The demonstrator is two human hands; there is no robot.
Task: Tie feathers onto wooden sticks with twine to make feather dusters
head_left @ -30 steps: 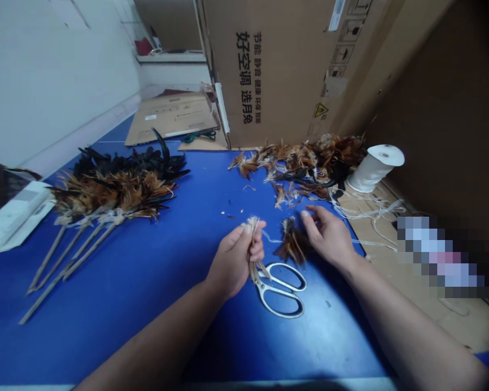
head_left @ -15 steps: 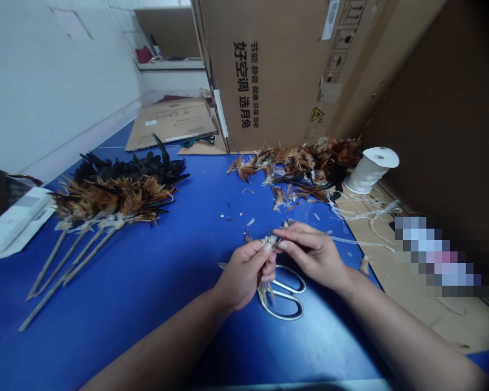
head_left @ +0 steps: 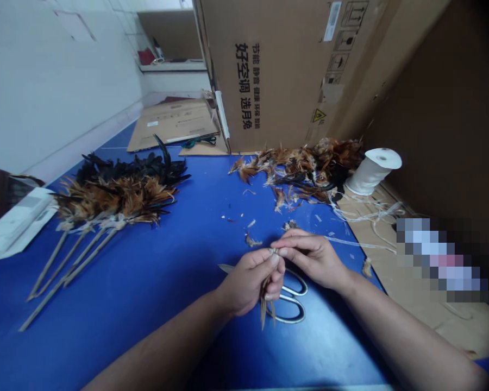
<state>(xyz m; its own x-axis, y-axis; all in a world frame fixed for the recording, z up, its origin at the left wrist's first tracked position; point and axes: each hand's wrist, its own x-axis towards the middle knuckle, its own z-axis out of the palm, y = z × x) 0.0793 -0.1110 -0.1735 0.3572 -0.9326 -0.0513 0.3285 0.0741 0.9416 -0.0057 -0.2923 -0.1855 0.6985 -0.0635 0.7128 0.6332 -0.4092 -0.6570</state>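
My left hand (head_left: 255, 279) is closed around a small bundle of brown feathers (head_left: 268, 312), whose narrow tips hang out below the fist. At the bundle's upper end, the thumb and fingers of my right hand (head_left: 313, 258) pinch together against my left fingertips. Most of what lies between the fingers is hidden. Beneath my hands a pair of scissors (head_left: 292, 309) rests on the blue table, handles to the right and one blade tip showing at the left. Just beyond my hands lie a loose brown feather piece (head_left: 252, 240) and a greyish tuft (head_left: 290, 225).
Feather-topped sticks (head_left: 89, 247) lie at the left. A pile of brown and black feathers (head_left: 309, 163) sits before a large cardboard box (head_left: 285, 81). Right of it stands a white ribbon spool (head_left: 370, 174), with loose ribbon strands (head_left: 375, 212) on cardboard.
Both hands have shifted slightly nearer to me, and their fingertips have come together over the bundle's pale upper end. More of the feather tips now hangs below my left hand.
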